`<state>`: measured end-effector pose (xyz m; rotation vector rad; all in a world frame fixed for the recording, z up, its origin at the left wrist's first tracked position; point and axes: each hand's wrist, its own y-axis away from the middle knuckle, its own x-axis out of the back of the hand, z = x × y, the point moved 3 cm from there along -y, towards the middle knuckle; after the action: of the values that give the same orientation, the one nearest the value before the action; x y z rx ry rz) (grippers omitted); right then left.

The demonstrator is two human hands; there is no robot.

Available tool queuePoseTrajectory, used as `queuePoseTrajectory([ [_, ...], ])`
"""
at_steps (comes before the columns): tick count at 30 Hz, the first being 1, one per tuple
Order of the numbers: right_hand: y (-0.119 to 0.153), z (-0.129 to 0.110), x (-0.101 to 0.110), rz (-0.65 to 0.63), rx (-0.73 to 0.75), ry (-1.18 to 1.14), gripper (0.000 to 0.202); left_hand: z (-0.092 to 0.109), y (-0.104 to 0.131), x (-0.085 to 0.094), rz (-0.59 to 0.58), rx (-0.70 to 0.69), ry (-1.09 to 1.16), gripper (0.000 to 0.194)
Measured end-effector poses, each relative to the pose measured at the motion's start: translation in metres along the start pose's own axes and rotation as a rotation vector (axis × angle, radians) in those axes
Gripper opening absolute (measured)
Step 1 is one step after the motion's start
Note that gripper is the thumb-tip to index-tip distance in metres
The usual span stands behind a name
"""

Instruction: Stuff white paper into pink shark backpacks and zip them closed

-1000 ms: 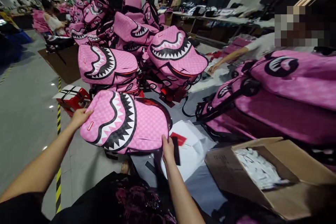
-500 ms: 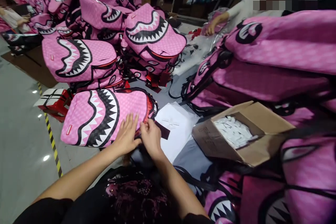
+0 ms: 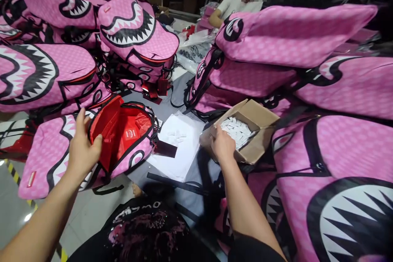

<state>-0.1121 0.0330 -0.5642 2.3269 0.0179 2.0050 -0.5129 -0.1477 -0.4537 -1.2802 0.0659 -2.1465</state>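
Note:
A pink backpack (image 3: pixel 39 163) with a printed shark mouth lies on its back in front of me, unzipped at the top. Its red lining (image 3: pixel 135 127) shows, with a white print inside. My left hand (image 3: pixel 82 147) grips the folded-back front flap (image 3: pixel 106 127), thumb on the lining side, fingers on the pink side. Over the near left part of a cardboard box (image 3: pixel 260 118) is my right hand (image 3: pixel 223 143), its fingers curled and partly hidden. Small white pieces (image 3: pixel 238 131) fill the box. A dark red tag (image 3: pixel 166 148) hangs from the backpack onto white paper sheets (image 3: pixel 181 159).
Stacked pink backpacks (image 3: pixel 138 28) stand behind and to the left. More pink backpacks (image 3: pixel 260 45) are piled at the right, one large one (image 3: pixel 337 147) close to me. Clear plastic bags (image 3: pixel 193 49) lie beyond. A co-worker's arm (image 3: pixel 216 18) shows at the back.
The backpack's top has been unzipped and its flap pulled back. My right hand has gone from the zipper to the box on the right. My view has turned right.

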Motion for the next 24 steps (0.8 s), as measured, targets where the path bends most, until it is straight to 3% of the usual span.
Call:
queuePoseTrajectory([
  [2,0.003,0.012,0.001,-0.171,0.032,0.063,0.052,0.021,-0.011,-0.006,-0.167,-0.126,-0.139,0.085],
  [4,0.015,0.023,0.003,-0.295,0.076,0.069,0.051,0.036,-0.024,-0.01,-0.337,-0.176,-0.273,0.072],
  [6,0.023,0.039,0.003,-0.437,0.14,-0.053,0.043,0.039,-0.038,-0.009,-0.474,-0.091,-0.388,0.058],
  [8,0.019,0.058,0.002,-0.535,0.159,-0.317,0.036,0.037,-0.05,-0.004,-0.538,0.043,-0.451,0.051],
  [11,-0.02,0.081,-0.003,-0.431,0.002,-0.52,0.041,0.036,-0.062,0.003,-0.487,0.119,-0.505,0.053],
  [13,-0.051,0.082,-0.015,-0.377,-0.109,-0.31,0.044,0.039,-0.066,-0.001,-0.484,0.075,-0.629,0.06],
  [15,-0.072,0.07,-0.036,-0.513,-0.138,-0.075,0.048,0.041,-0.07,-0.011,-0.571,0.003,-0.742,0.063],
  [17,-0.081,0.058,-0.055,-0.61,-0.13,-0.004,0.048,0.041,-0.077,-0.018,-0.628,-0.062,-0.736,0.063],
  [19,-0.084,0.053,-0.067,-0.632,-0.127,-0.03,0.038,0.037,-0.088,-0.021,-0.629,-0.047,-0.6,0.06],
  [22,-0.086,0.065,-0.067,-0.601,-0.155,-0.13,0.023,0.018,-0.1,-0.017,-0.584,0.136,-0.304,0.045],
  [24,-0.089,0.077,-0.059,-0.552,-0.197,-0.238,0.021,0.004,-0.103,-0.014,-0.444,0.175,-0.101,0.035],
])
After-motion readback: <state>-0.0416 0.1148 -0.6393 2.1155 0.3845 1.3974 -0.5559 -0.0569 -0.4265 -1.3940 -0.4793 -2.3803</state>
